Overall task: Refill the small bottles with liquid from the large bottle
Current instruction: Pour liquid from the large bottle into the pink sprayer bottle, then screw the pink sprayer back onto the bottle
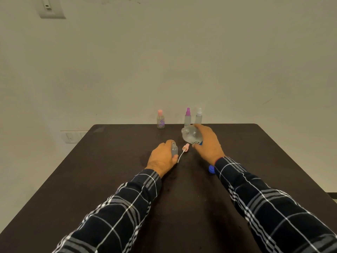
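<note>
Left hand [162, 158] is wrapped around the open small bottle [174, 148], right hand [207, 143] gripping the tilted large bottle [192, 136]. That neck is tiny, so a fast tip would likely splash over the surface [109, 161].

Large clear bottle [191, 136]: uncapped, tipped toward left, mouth up-left, lifted above table centre. Small clear bottle [174, 148]: open-necked, upright, just left and near of it. Pink spray pump [184, 150] with white tube: lying flat between them. Far edge: pink-capped bottle [160, 119] left, purple-topped sprayer [187, 117], white-topped sprayer [198, 116] right, all upright, capped.
</note>
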Available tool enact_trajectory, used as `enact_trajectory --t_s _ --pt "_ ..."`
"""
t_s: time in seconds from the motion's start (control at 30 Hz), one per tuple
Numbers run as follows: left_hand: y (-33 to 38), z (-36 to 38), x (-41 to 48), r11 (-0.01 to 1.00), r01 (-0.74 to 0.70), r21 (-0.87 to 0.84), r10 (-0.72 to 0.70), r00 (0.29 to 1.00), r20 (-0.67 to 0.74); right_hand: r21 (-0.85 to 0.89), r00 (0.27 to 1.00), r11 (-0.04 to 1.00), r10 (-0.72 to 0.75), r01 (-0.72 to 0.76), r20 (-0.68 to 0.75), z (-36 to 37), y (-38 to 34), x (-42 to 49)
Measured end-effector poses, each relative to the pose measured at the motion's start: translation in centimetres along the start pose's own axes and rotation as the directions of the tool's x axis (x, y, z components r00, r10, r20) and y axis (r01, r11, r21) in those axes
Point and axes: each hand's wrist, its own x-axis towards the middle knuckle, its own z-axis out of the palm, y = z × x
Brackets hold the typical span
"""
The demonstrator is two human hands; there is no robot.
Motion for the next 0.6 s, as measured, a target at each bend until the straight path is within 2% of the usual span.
enact_trajectory --t_s 0.1,0.37,0.53,0.57,0.6 --pt "-0.1 0.1 0.1 1.000 0.002 -0.001 -0.002 1.000 0.003 0.179 0.988 0.973 0.150 -0.143 -0.025 -0.9 0.8 -0.3" --pt "-0.6 0.1 0.1 0.994 0.052 -0.092 -0.052 0.999 0.000 0.435 0.920 0.832 0.392 -0.344 -0.022 -1.4 2.9 -1.2" --pt "-0.7 -0.1 0.1 0.987 0.085 -0.134 -0.082 0.996 0.028 0.441 0.906 0.804 0.420 -0.398 0.053 -1.3 3.0 -1.6" --pt "-0.7 -0.2 0.0 0.985 0.089 -0.150 -0.085 0.996 0.032 0.409 0.890 0.814 0.456 -0.413 -0.010 -1.3 2.5 -1.9" --pt "-0.8 -0.1 0.0 0.982 0.091 -0.163 -0.086 0.996 0.036 0.363 0.865 0.836 0.484 -0.412 -0.133 -1.4 2.0 -2.5"
